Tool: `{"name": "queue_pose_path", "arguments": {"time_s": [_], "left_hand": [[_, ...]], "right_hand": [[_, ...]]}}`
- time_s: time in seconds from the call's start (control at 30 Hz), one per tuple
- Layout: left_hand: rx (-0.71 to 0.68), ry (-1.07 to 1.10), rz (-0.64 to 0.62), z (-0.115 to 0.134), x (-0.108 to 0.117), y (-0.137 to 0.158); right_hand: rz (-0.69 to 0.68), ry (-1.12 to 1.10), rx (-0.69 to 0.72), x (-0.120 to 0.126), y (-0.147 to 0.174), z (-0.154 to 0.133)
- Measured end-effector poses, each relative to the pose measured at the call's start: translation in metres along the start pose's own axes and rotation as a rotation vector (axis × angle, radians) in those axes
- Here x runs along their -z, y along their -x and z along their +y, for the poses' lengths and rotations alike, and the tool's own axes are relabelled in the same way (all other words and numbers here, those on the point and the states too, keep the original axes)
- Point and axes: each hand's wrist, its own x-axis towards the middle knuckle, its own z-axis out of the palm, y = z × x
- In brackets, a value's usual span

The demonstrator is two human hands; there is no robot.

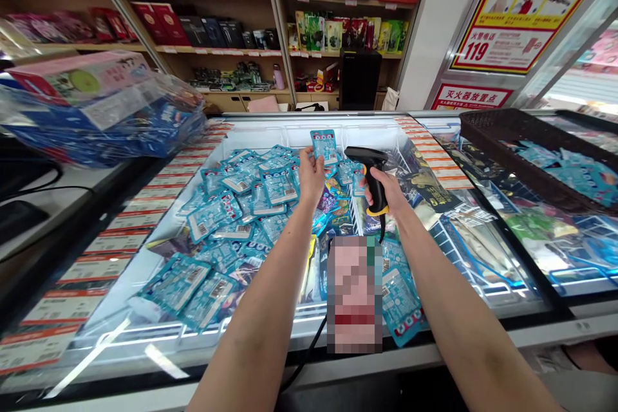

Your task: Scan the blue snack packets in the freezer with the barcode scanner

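My left hand holds up a small light-blue packet above an open chest freezer. My right hand grips a black barcode scanner with a yellow band, its head close to the right of the packet. The scanner's cable hangs down toward the freezer's front edge. Below both hands the freezer holds a heap of several matching blue packets on the left side and darker mixed packets on the right.
A dark basket with more blue packets rests on the freezer glass at right. A plastic-wrapped bundle of boxes lies on the counter at left. Shelves of goods and a black box stand behind.
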Motion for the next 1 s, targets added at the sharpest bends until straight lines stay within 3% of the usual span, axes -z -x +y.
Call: {"name": "queue_pose_path", "arguments": {"time_s": [0.4,0.7,0.87,1.0], "left_hand": [[-0.038,-0.076,-0.036,0.000,0.000,0.003],[-0.027,-0.037,0.003,0.009,0.003,0.005],[-0.030,-0.198,0.086,0.019,0.012,0.005],[-0.082,-0.349,0.055,0.033,0.029,0.010]], "right_hand": [[-0.034,-0.017,0.008,0.004,-0.002,0.003],[0.099,-0.078,0.041,0.002,-0.001,-0.001],[0.166,-0.111,0.102,0.003,0.001,-0.005],[0.219,-0.088,0.162,0.000,0.004,-0.009]]}}
